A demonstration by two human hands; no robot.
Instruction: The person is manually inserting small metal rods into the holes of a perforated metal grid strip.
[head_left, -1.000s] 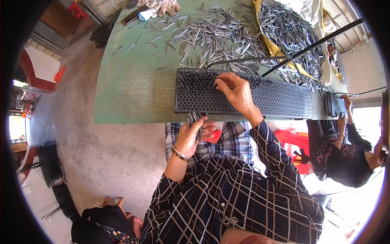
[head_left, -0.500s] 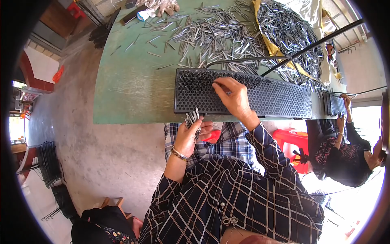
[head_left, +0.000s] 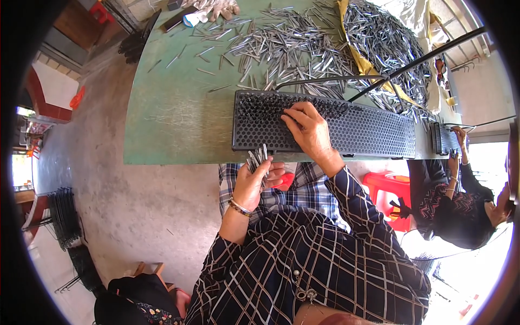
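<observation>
A long black perforated tray [head_left: 374, 132] lies along the near edge of the green table, its surface covered in rows of round holes. Dark pieces stand in the holes of its left and back part. Just in front of the tray, my left hand [head_left: 254, 181] is closed around a small bundle of thin metal rods [head_left: 257, 158], their tips pointing up. Over the middle of the tray bends my right hand [head_left: 310, 131], thumb and fingertips pinched together at the holes. Whatever is between those fingertips is too small to make out.
Loose metal rods [head_left: 292, 46] are strewn over the green table [head_left: 173, 108], and a heaped sack of them [head_left: 384, 43] stands at the back right. A black bar [head_left: 422, 62] slants across. Gloves [head_left: 219, 7] lie far left. A co-worker [head_left: 460, 200] works at another tray, right, beyond a red stool [head_left: 391, 187].
My right hand has shifted very slightly left over the tray. My left hand with the bundle of rods has barely moved.
</observation>
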